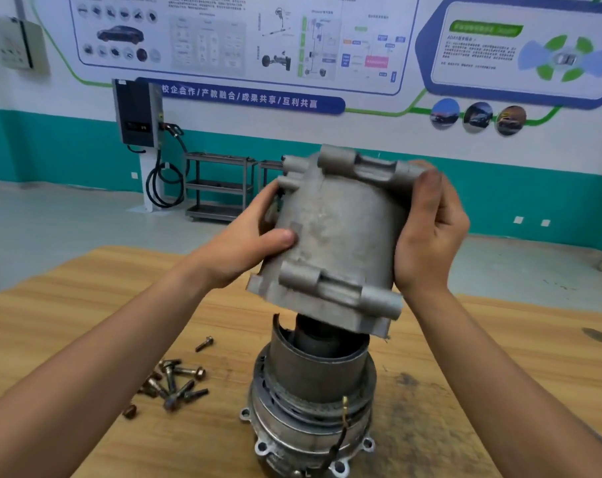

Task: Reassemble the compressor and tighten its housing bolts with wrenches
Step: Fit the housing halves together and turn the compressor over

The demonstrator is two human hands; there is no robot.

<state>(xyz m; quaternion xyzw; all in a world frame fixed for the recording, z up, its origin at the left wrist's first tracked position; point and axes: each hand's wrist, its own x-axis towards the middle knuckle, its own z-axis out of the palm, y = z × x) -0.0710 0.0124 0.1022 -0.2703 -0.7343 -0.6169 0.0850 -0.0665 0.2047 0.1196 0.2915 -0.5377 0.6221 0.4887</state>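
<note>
The grey metal housing (341, 236) is hanging in the middle of the frame, tilted with its top leaning toward the upper right. Its open lower rim is sitting right over the compressor body (313, 384). That body is standing upright on the worktop (86, 322) at the lower centre, a dark sleeve rising from its flanged base. Whether rim and sleeve are touching cannot be told.

Both hands are grasping the housing. The left hand (244, 250) is clasping its left side, thumb lying across the front wall and fingers curling out of sight behind. The right hand (430, 236) is cupping the right side, palm against the wall and fingertips hooking over the upper lug. Both bare forearms are reaching in from the bottom corners of the frame.

A cluster of rusty bolts (175, 381) is lying on the worktop to the lower left of the body, with one bolt a little apart above them. At the upper left, a charging box (137, 112) is hanging on the wall, with a metal cart (220, 184) just right of it.
</note>
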